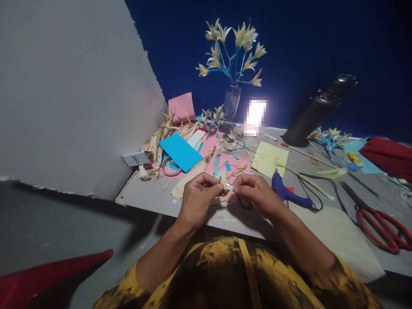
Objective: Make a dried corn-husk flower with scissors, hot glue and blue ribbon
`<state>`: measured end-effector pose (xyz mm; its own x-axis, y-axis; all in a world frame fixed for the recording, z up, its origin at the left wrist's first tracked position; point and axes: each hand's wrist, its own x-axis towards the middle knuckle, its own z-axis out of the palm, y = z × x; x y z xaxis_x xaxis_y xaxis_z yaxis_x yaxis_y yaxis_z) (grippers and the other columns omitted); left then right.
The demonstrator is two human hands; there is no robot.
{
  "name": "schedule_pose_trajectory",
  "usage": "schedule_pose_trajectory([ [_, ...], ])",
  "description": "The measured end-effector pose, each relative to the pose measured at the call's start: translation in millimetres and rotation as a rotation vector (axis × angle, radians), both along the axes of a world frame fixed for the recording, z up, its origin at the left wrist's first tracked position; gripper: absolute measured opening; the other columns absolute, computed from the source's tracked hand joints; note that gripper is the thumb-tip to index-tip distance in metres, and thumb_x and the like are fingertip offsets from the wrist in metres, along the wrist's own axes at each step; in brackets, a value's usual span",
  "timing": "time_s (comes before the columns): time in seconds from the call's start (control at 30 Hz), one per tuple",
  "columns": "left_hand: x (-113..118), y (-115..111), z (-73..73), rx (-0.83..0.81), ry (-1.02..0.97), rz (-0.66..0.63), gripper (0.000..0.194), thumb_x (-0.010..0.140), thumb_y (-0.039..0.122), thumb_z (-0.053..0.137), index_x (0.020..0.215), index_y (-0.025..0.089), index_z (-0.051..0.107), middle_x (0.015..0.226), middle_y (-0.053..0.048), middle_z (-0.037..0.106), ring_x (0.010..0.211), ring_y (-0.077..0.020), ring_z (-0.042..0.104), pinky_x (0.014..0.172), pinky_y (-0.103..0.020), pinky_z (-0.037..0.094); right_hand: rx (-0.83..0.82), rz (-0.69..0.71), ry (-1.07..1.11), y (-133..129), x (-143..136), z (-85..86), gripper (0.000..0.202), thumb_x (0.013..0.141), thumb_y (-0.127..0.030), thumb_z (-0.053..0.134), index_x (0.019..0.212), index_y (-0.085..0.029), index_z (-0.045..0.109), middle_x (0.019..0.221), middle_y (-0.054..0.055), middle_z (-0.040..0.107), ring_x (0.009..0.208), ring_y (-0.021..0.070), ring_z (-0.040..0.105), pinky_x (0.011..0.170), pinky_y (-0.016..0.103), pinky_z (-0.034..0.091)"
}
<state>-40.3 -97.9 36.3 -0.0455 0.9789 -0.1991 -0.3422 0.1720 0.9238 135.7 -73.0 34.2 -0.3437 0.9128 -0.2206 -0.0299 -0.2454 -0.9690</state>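
L hand [197, 198] & R hand [257, 194] pinch a pale strip [229, 187], prob. paper, over cluttered grey table [151, 195]; glue gun [294, 197] just R of fingers [243, 189], blue wall [296, 47] beyond.

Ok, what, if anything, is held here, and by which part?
The left hand and right hand pinch a small pale piece, apparently by its opposite ends.

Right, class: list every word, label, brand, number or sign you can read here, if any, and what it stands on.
No text is readable.
White card at left: dark print, too small and blurred to read.
Small yellow item at right: any marks are too blurred to read.
Bright rectangle: pixelated, nothing legible.
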Motion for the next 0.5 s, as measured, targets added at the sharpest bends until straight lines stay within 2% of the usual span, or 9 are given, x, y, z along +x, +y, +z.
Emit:
schedule_pose_trajectory([
  [0.13, 5, 1, -5.0, 0.046, -0.031, 0.059, 0.024, 0.067, 0.024, 0.085, 0.075, 0.015, 0.064, 0.066, -0.001, 0.071, 0.065, -0.0165, 0.072, 0.061, -0.023, 0.054, -0.09, -0.066, 0.148, -3, -4, -6.6, 0.019, 0.07, -0.033, 0.077, 0.07, -0.019, 0.063, 0.047, -0.009, 0.047, 0.037, 0.0057, 0.031, 0.039, 0.021, 0.026],
  [0.2, 7, 2, -5.2, 0.062, -0.024, 0.104, 0.023, 0.067, 0.023, 0.085, 0.074, 0.016, 0.065, 0.068, 0.0, 0.071, 0.065, -0.015, 0.071, 0.062, -0.022, 0.054, -0.105, -0.1, 0.208, -6, -8, -8.6, 0.021, 0.068, -0.033, 0.08, 0.074, -0.019, 0.064, 0.055, -0.007, 0.054, 0.041, 0.006, 0.037, 0.042, 0.021, 0.032],
  [0.33, 9, 2, -3.3, 0.076, 0.04, 0.14, 0.02, 0.067, 0.022, 0.084, 0.072, 0.017, 0.065, 0.069, 0.001, 0.071, 0.062, -0.0129, 0.068, 0.058, -0.022, 0.051, -0.044, -0.176, 0.219, -13, -19, -12.0, 0.027, 0.068, -0.036, 0.083, 0.08, -0.02, 0.065, 0.077, 0.0, 0.067, 0.058, 0.0113, 0.053, 0.053, 0.023, 0.043],
  [0.5, 10, 1, -3.9, 0.107, 0.102, 0.164, 0.019, 0.067, 0.022, 0.084, 0.071, 0.017, 0.066, 0.067, 0.002, 0.069, 0.062, -0.0125, 0.067, 0.059, -0.022, 0.051, 0.059, -0.246, 0.155, -14, -24, -16.7, 0.028, 0.075, -0.042, 0.08, 0.079, -0.019, 0.064, 0.069, -0.002, 0.061, 0.054, 0.0105, 0.047, 0.051, 0.023, 0.041],
])
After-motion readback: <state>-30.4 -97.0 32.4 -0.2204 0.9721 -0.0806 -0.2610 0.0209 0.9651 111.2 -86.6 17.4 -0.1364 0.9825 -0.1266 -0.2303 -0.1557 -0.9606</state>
